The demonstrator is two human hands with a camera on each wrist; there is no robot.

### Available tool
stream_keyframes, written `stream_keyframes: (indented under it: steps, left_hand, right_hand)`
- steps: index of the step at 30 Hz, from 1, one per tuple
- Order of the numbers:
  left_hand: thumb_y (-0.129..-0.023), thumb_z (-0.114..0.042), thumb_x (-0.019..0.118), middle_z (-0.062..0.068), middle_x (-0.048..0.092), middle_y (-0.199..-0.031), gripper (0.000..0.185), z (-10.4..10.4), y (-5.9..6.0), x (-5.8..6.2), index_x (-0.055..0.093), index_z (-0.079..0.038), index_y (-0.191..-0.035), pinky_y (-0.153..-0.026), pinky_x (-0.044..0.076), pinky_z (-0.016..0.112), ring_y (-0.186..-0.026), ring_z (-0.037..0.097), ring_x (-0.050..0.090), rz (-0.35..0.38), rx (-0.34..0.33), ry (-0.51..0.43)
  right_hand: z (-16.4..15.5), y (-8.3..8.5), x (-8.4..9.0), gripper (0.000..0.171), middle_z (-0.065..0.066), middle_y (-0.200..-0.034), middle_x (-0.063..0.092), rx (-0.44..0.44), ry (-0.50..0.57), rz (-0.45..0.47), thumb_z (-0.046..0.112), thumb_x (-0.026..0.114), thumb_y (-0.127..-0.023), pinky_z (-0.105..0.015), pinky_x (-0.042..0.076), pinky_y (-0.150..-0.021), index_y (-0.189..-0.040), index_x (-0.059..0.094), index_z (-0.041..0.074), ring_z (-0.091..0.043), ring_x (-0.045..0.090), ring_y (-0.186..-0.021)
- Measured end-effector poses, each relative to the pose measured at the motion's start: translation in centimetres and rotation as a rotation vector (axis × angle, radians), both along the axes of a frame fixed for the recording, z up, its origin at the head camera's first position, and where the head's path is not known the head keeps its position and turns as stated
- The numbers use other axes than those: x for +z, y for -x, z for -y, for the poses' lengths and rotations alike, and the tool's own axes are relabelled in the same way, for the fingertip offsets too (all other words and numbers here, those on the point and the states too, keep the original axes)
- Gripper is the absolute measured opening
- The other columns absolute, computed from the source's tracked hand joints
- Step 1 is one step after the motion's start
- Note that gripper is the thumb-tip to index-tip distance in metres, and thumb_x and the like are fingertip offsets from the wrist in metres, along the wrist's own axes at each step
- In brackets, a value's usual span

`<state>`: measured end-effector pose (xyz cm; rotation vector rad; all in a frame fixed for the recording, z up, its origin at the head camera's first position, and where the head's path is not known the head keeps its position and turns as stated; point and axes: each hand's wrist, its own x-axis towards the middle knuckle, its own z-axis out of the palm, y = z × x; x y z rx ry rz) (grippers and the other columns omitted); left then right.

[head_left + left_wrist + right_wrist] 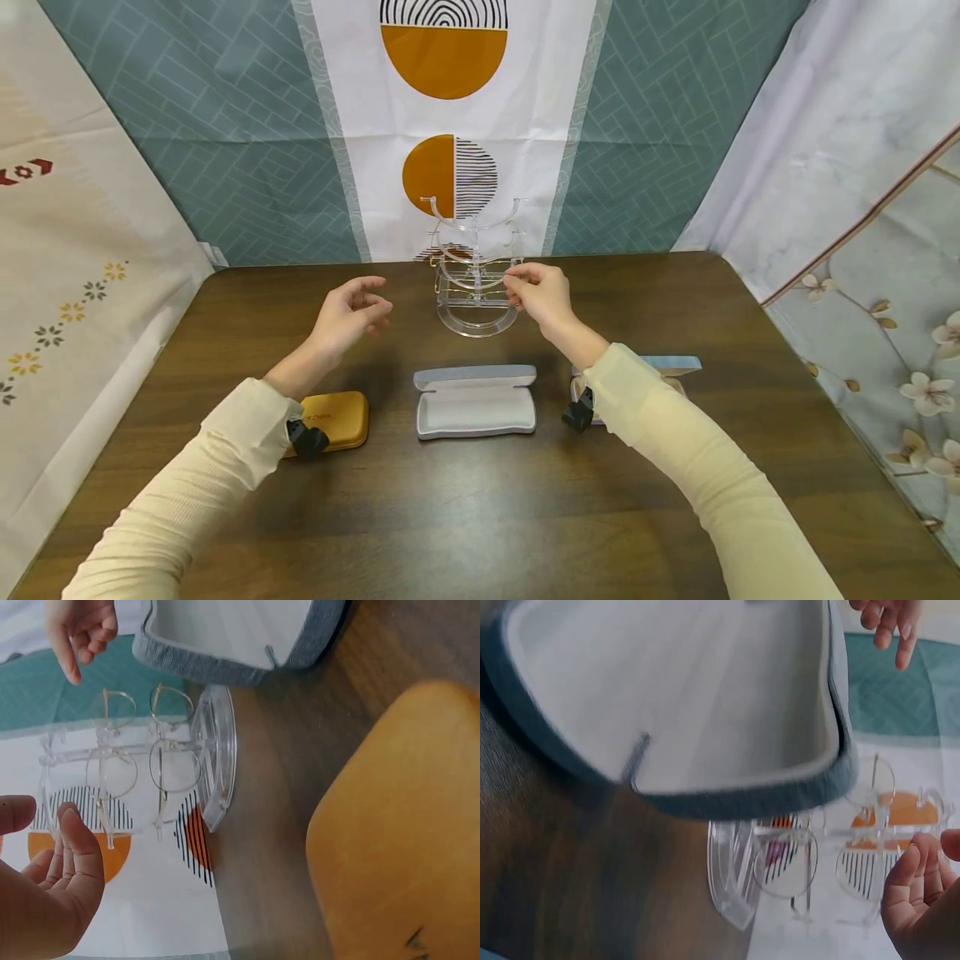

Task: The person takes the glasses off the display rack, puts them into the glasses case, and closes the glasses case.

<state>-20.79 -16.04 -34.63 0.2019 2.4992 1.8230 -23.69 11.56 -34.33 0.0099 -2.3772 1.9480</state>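
1. Hands raised at the clear acrylic stand (476, 283) on the far middle of the brown table (480, 517): my right hand (538, 293) is at the stand's right edge, thumb and fingertips drawn together at the wire-rimmed glasses (474, 265) racked on its tiers. Whether the pinch has closed on the frame, I cannot tell.

2. My left hand (349, 313) hovers left of the stand, well apart from it, fingers loosely curled and holding nothing.

3. Handling, as I judge it: the glasses look very light, thin-wired and springy, with lenses that smudge and scratch. I would take them by the rim ends or temples, not the lenses, and lift gently off the cradle.

4. Heading: the frames sit level on the stand, long axis running left to right across the table, lenses (174, 766) facing me.

5. Nearer than the stand lie the cases: an open grey case (476, 402) directly in front of it, a tan closed case (341, 419) to its left, and another case (675, 367) to its right, half hidden by my right sleeve (675, 433).
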Motion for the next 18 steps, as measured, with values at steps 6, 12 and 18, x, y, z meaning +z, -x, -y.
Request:
stream_keyframes:
  steps: [6,12,18]
  left_hand:
    - [-0.089,-0.006,0.056,0.016,0.057,-0.096,0.04,-0.4,1.4,0.0,0.046,0.0,-0.127,-0.054,0.047,0.021,-0.068,0.015,0.06,-0.002,0.021,0.01]
    - [-0.091,-0.008,0.053,0.015,0.057,-0.096,0.036,-1.0,2.7,0.0,0.048,-0.001,-0.127,-0.054,0.048,0.023,-0.067,0.017,0.061,0.0,0.038,-0.028]
    - [-0.093,-0.011,0.051,0.013,0.058,-0.093,0.036,-2.0,4.1,0.2,0.049,-0.002,-0.128,-0.052,0.047,0.021,-0.065,0.014,0.06,0.006,0.068,-0.044]
  right_hand:
    - [-0.8,1.2,0.1,0.02,-0.022,-0.081,0.063,-0.051,-0.038,-0.002,0.008,0.062,-0.086,-0.022,0.05,-0.051,-0.101,0.066,-0.005,-0.008,0.057,-0.052]
    - [-1.1,2.0,0.1,0.023,-0.022,-0.089,0.064,-0.097,-0.051,0.027,0.01,0.062,-0.087,-0.026,0.052,-0.055,-0.104,0.065,-0.005,-0.005,0.056,-0.051]
    - [-1.6,2.9,0.1,0.022,-0.016,-0.091,0.064,-0.133,-0.063,0.033,0.012,0.062,-0.087,-0.032,0.053,-0.063,-0.104,0.065,-0.001,-0.006,0.055,-0.053]
